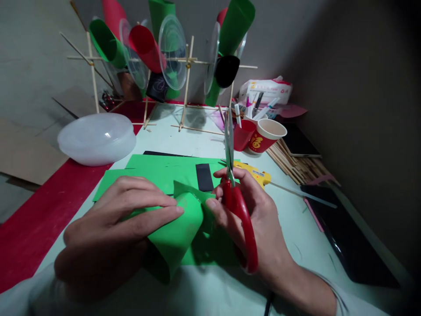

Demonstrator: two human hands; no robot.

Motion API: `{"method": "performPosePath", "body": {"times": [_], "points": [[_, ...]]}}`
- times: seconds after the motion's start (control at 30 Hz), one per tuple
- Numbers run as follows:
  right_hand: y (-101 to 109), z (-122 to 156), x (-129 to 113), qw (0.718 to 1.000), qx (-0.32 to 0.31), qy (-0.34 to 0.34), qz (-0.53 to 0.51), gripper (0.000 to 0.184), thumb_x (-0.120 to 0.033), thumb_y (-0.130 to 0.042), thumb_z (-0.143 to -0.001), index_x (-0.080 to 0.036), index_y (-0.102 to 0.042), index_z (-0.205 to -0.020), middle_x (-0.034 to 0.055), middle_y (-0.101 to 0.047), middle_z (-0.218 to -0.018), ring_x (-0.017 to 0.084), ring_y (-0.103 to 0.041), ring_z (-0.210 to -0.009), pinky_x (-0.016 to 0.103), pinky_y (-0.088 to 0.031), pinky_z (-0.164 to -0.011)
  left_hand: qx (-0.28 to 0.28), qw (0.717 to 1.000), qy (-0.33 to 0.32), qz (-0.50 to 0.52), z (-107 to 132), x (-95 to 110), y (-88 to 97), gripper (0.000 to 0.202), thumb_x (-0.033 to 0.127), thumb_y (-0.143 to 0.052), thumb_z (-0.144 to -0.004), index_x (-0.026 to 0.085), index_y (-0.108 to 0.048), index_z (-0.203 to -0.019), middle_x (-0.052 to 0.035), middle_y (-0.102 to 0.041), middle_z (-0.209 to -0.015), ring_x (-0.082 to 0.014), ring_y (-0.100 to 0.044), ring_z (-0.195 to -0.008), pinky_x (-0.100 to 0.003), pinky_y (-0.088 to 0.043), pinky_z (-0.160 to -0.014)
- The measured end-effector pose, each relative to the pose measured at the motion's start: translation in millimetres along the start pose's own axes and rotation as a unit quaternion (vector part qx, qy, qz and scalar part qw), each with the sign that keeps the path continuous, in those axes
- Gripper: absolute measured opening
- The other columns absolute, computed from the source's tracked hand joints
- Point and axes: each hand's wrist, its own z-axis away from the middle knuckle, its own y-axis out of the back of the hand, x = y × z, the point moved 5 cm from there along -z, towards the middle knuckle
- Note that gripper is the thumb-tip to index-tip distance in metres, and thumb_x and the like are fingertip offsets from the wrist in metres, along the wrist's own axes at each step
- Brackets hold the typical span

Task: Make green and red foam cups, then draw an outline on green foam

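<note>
A pale, flat-topped desk [161, 141] stands before a plain, matte grey wall [197, 26]. Along the desk's left side runs a deep-red strip [36, 228] (cloth or plastic, hard to tell); farther left of the desk lies a flat tan panel [26, 149]. Right of the desk, the dim light fades over a dark, brownish-grey surface [345, 87].

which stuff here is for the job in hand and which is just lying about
Likely the job's:
rolled green sheet, held
red-handled scissors, held
flat green sheets
perhaps the yellow glue gun

Seemingly just lying about:
translucent plastic bowl
paper cup
white-and-red pack
</note>
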Motion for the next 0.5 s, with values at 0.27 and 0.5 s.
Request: {"method": "performPosePath", "body": {"times": [0.27,0.5], "points": [[-1,-2,7,1.000,-0.014,-0.014,0.002,0.049,-0.020,-0.090,-0.061,-0.024,-0.057,-0.098,-0.0088,-0.062,-0.069,0.006,-0.056,-0.052,0.018,-0.048,-0.050,-0.055,0.938,-0.281,-0.196,12,24,-15.9,0.029,0.021,-0.064,-0.084,0.039,-0.081,-0.099,-0.0011,-0.079,-0.090,-0.0280,-0.067,-0.092,-0.038,-0.048,-0.097],[13,-14,10,1.000,-0.006,-0.013,-0.011,0.045,-0.031,-0.085,-0.069,-0.023,-0.056,-0.103,-0.0082,-0.061,-0.074,0.007,-0.058,-0.049,0.020,-0.047,-0.047,-0.051,0.958,-0.231,-0.165,10,23,-12.1,0.035,0.029,-0.073,-0.080,0.036,-0.076,-0.114,0.0022,-0.076,-0.110,-0.0242,-0.062,-0.109,-0.025,-0.044,-0.098]]}}
